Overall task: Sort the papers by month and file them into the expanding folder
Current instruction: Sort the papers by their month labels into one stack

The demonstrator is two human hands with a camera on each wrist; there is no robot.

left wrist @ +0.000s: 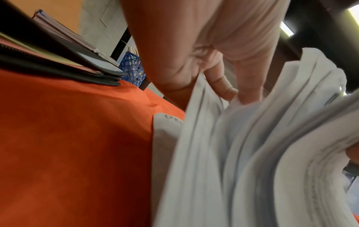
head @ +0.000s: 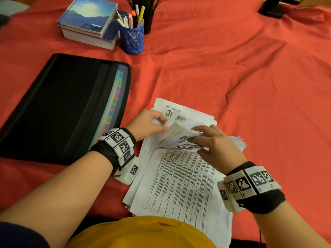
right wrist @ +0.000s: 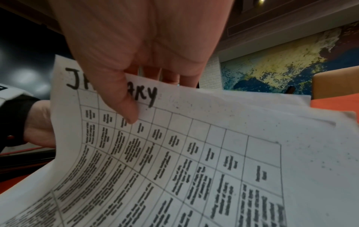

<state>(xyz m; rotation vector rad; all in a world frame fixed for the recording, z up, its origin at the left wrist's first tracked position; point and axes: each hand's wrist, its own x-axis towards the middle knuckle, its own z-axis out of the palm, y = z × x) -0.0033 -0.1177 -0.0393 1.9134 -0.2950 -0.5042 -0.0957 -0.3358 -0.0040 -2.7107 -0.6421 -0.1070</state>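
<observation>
Nearest us, low in the frame, our stack of papers (head: 180, 178) lies on the red-clothed surface (head: 232, 68), a printed table sheet on top. Our right hand (head: 214, 147) grips a bent-up sheaf at the stack's far end, thumb pinching a sheet headed in marker. Our left hand (head: 148, 122) pinches the sheets' left edges, fingers curled. At centre left the black expanding folder (head: 59, 108) lies closed, coloured tabs showing, just beside the papers.
</observation>
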